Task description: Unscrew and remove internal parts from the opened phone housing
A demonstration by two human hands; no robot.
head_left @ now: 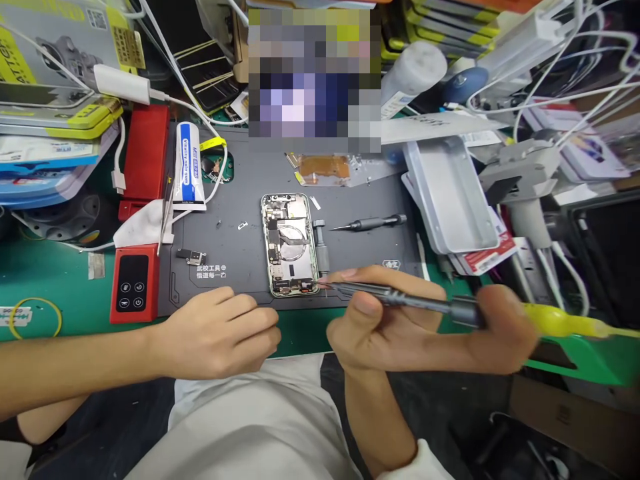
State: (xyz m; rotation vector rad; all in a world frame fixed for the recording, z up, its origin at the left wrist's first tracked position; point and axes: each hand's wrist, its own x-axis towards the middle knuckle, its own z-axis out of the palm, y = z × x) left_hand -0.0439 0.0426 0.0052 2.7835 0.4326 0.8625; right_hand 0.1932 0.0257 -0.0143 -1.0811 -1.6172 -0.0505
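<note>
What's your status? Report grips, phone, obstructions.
Left grip loosely curled; right grip holding screwdriver. Phone open, insides exposed. Possible obstruction: grey tool beside its right edge.

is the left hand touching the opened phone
Apart. The head view shows a strip of dark mat between the left hand and the lower edge of the opened phone.

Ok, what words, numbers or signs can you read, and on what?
"武校工具": mat.
"悟道每一", last character unclear: mat.
"Vitality sale gum": tube.
Power sign: red device.
"ATT", QR code: yellow-grey box.
Too small or blurred: other tube lettering, red-white box, razor blade.
</note>
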